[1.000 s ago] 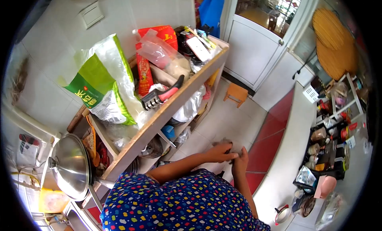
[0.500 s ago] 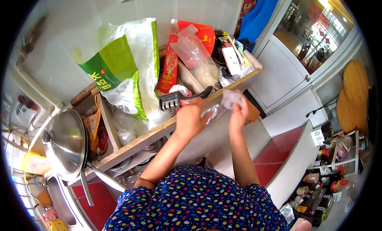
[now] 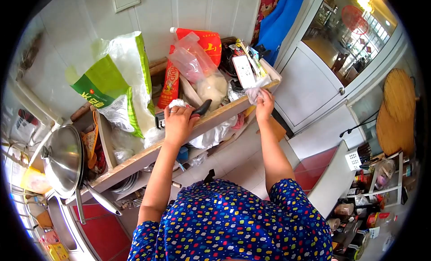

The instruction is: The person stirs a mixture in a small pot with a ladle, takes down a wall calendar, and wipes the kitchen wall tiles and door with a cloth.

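My left hand (image 3: 178, 125) lies over the red and black knife sharpener (image 3: 203, 108) on the wooden edge of the shelf unit (image 3: 148, 154), its fingers wrapped round the middle part. The sharpener's black handle sticks out to the right. In my right hand (image 3: 265, 104) is a pinched piece of greyish-white cloth or plastic (image 3: 255, 95), close to the unit's right end. Just behind that hand, a white phone (image 3: 244, 71) rests on the clutter. Between my hands and the wall are a clear plastic bag (image 3: 212, 88) and a red box (image 3: 170, 86).
A green and white bag (image 3: 105, 83) stands at the left of the unit. Near it is a lidded metal pan (image 3: 64, 162), its handle jutting toward me. The white door (image 3: 310, 88) is at the back right, and bottles and jars crowd the right counter (image 3: 327, 178).
Both hands have risen from low in front of me to the unit's edge. My left hand has closed over the sharpener. My right hand has moved beside the phone, still holding the whitish piece.
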`<state>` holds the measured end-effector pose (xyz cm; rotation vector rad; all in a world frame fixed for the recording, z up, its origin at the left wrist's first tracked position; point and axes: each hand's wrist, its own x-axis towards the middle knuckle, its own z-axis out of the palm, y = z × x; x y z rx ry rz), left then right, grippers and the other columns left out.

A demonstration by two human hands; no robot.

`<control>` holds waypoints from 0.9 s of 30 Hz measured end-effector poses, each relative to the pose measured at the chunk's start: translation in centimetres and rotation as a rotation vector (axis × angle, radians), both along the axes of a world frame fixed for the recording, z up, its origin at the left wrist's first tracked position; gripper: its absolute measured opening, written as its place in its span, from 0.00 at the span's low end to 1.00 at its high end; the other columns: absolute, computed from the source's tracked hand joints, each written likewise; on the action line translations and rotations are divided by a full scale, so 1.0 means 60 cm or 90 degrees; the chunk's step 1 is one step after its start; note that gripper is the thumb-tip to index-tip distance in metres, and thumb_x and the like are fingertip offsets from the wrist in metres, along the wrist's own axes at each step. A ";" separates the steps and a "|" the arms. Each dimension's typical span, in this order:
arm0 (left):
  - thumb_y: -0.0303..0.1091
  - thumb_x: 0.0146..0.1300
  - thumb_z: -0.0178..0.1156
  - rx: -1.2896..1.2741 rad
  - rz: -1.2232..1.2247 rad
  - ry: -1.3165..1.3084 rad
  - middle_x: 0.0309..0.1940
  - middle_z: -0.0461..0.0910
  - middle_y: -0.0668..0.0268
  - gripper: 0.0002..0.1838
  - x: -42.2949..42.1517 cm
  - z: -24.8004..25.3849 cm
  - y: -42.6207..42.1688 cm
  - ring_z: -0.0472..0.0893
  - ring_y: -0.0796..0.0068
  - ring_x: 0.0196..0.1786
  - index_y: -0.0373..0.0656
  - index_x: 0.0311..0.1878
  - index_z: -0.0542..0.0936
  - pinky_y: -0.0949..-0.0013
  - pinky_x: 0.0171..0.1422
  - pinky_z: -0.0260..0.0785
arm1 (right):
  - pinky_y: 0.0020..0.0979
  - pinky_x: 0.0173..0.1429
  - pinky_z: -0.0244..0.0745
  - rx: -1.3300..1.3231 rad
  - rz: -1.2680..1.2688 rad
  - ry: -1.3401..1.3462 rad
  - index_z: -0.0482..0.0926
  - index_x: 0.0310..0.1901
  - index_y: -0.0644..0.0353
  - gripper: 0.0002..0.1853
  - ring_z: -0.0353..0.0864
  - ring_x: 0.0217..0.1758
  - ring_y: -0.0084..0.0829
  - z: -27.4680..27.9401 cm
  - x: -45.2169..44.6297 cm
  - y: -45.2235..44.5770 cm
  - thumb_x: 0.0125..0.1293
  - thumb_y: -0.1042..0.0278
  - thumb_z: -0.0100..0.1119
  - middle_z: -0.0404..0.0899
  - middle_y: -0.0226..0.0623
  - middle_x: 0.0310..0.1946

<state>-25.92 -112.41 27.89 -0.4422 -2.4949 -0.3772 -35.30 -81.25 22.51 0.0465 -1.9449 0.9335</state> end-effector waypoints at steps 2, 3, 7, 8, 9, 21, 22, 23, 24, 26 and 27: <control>0.44 0.54 0.65 -0.001 0.007 0.020 0.41 0.81 0.63 0.18 -0.001 0.011 0.005 0.76 0.61 0.51 0.46 0.46 0.81 0.46 0.64 0.57 | 0.41 0.59 0.68 -0.010 0.032 -0.011 0.80 0.40 0.61 0.15 0.75 0.49 0.42 -0.011 0.009 -0.022 0.49 0.85 0.58 0.80 0.40 0.42; 0.43 0.54 0.64 -0.002 0.025 0.045 0.42 0.80 0.63 0.18 -0.004 0.010 0.008 0.76 0.60 0.51 0.46 0.46 0.80 0.46 0.64 0.58 | 0.41 0.56 0.68 0.021 0.082 0.019 0.80 0.38 0.61 0.14 0.75 0.48 0.43 -0.021 0.025 -0.046 0.48 0.84 0.58 0.80 0.40 0.41; 0.43 0.55 0.64 -0.003 0.043 0.057 0.44 0.79 0.63 0.17 -0.003 0.003 0.024 0.75 0.59 0.51 0.46 0.47 0.80 0.47 0.64 0.58 | 0.38 0.65 0.64 0.237 0.281 0.042 0.80 0.37 0.57 0.14 0.74 0.51 0.35 0.012 0.114 -0.122 0.47 0.84 0.58 0.80 0.31 0.44; 0.43 0.55 0.64 -0.009 0.049 0.049 0.44 0.78 0.63 0.18 -0.002 0.001 0.025 0.75 0.59 0.51 0.46 0.47 0.80 0.47 0.63 0.59 | 0.38 0.65 0.64 0.232 0.274 0.039 0.80 0.37 0.57 0.14 0.74 0.51 0.35 0.005 0.104 -0.108 0.47 0.84 0.58 0.80 0.31 0.44; 0.43 0.56 0.63 0.013 0.044 0.023 0.43 0.79 0.63 0.17 0.001 0.005 0.025 0.74 0.59 0.52 0.47 0.47 0.80 0.48 0.63 0.59 | 0.36 0.65 0.65 0.249 0.258 0.037 0.81 0.38 0.57 0.15 0.74 0.51 0.34 -0.004 0.081 -0.091 0.47 0.84 0.58 0.80 0.30 0.44; 0.41 0.53 0.65 0.031 0.050 0.011 0.40 0.79 0.63 0.17 0.003 0.013 0.032 0.74 0.59 0.49 0.45 0.45 0.81 0.53 0.60 0.60 | 0.34 0.57 0.68 -0.612 0.103 -0.011 0.73 0.53 0.68 0.16 0.75 0.47 0.33 -0.103 -0.113 0.099 0.68 0.67 0.55 0.75 0.38 0.45; 0.41 0.53 0.65 0.030 0.053 0.017 0.40 0.79 0.63 0.17 0.004 0.013 0.032 0.74 0.59 0.49 0.45 0.45 0.81 0.53 0.60 0.60 | 0.35 0.61 0.65 -0.566 0.111 -0.075 0.70 0.57 0.68 0.20 0.72 0.53 0.35 -0.073 -0.077 0.052 0.69 0.62 0.54 0.74 0.41 0.49; 0.41 0.53 0.65 0.030 0.064 0.004 0.40 0.79 0.63 0.17 0.002 0.016 0.037 0.74 0.59 0.49 0.45 0.44 0.81 0.53 0.60 0.60 | 0.38 0.62 0.61 -0.435 0.063 -0.044 0.69 0.57 0.67 0.22 0.68 0.55 0.38 -0.079 -0.026 -0.049 0.70 0.59 0.51 0.71 0.44 0.50; 0.41 0.53 0.65 0.030 0.071 -0.011 0.40 0.78 0.63 0.17 0.003 0.018 0.037 0.74 0.59 0.49 0.45 0.44 0.81 0.53 0.59 0.60 | 0.39 0.58 0.62 -0.358 0.097 -0.043 0.70 0.53 0.66 0.18 0.69 0.52 0.40 -0.084 0.018 -0.103 0.68 0.62 0.53 0.72 0.45 0.47; 0.42 0.53 0.65 0.025 0.069 -0.011 0.41 0.78 0.63 0.17 0.003 0.019 0.037 0.73 0.58 0.49 0.45 0.44 0.81 0.53 0.59 0.60 | 0.41 0.51 0.64 -0.220 0.277 -0.054 0.72 0.44 0.64 0.11 0.71 0.46 0.44 -0.098 0.098 -0.158 0.63 0.69 0.56 0.73 0.47 0.41; 0.42 0.53 0.65 0.026 0.068 -0.011 0.41 0.78 0.63 0.17 0.003 0.019 0.038 0.73 0.58 0.50 0.45 0.44 0.81 0.53 0.59 0.60 | 0.42 0.48 0.65 -0.182 0.347 -0.054 0.73 0.39 0.64 0.08 0.72 0.43 0.46 -0.102 0.117 -0.167 0.61 0.72 0.57 0.73 0.48 0.38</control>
